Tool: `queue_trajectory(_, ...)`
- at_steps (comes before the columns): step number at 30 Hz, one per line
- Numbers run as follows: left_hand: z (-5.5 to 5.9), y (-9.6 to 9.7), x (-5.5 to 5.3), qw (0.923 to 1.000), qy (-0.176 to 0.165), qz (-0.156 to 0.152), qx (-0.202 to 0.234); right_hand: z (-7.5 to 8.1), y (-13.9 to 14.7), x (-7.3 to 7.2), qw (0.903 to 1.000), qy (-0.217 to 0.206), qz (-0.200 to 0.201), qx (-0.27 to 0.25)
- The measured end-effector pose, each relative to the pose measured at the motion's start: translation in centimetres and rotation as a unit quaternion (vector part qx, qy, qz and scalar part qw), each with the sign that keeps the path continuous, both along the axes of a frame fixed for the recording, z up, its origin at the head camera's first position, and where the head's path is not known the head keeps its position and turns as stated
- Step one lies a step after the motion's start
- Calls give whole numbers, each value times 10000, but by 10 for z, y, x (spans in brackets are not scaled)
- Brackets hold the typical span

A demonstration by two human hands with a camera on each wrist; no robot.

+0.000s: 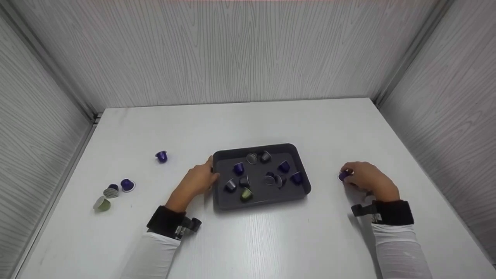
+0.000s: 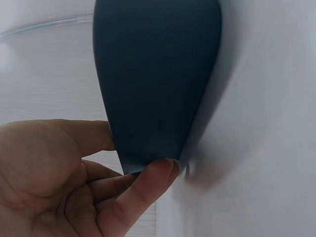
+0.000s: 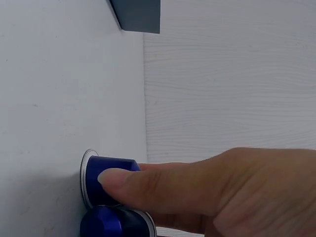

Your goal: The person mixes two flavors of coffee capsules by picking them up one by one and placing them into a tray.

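Note:
A dark grey rectangular tray lies mid-table with several purple-blue, grey and green coffee capsules scattered in it. My left hand holds the tray's left side. In the left wrist view its fingers touch the end of the tray. Off to the right of the tray, my right hand pinches a blue coffee capsule that stands rim-down on the table, the thumb across its side. A second blue coffee capsule sits against it, partly cut off by the frame edge. The right fingertips behind the capsules are hidden.
Loose on the left of the table are a purple capsule, another purple capsule, a capsule with its pale lid showing and a green capsule. Wood-grain panels wall the back and both sides.

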State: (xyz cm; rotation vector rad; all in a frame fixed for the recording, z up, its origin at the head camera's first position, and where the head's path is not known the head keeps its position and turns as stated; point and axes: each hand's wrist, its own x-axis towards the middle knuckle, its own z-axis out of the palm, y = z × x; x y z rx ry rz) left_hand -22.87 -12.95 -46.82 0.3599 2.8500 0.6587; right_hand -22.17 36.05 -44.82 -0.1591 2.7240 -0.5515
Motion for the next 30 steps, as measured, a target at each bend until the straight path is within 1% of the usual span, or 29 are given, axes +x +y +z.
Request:
queue_trajectory(5, 0, -1, 0, 10000, 36, 30, -4, 1, -2, 0, 9995, 259, 150, 135)
queue_trajectory(9, 0, -1, 0, 9999, 64, 57, 66, 3, -4, 1, 9989, 400, 168, 183)
queue_trajectory(14, 0, -1, 1, 10000, 8, 16, 31, 5, -10, 3, 9989, 477, 30, -1)
queue_trajectory(16, -1, -1, 1, 10000, -12, -26, -34, 5, -15, 3, 9983, 570, 73, -84)
queue_trajectory(19, -1, 0, 1, 10000, -22, -32, -66, 6, -25, 4, 9953, 852, 407, -193)
queue_trajectory(22, -3, 0, 1, 10000, 12, -16, -44, 6, -36, 4, 9893, 1154, 831, -321)
queue_trajectory(25, -4, -1, 1, 10000, 82, -31, -19, 7, -48, 7, 9825, 1347, 1199, -457)
queue_trajectory(27, -4, -1, 1, 9999, 97, -43, -24, 8, -56, 10, 9779, 1485, 1389, -498)
queue_trajectory(30, -4, -1, 0, 9999, 102, -27, -21, 12, -70, 12, 9707, 1754, 1556, -527)
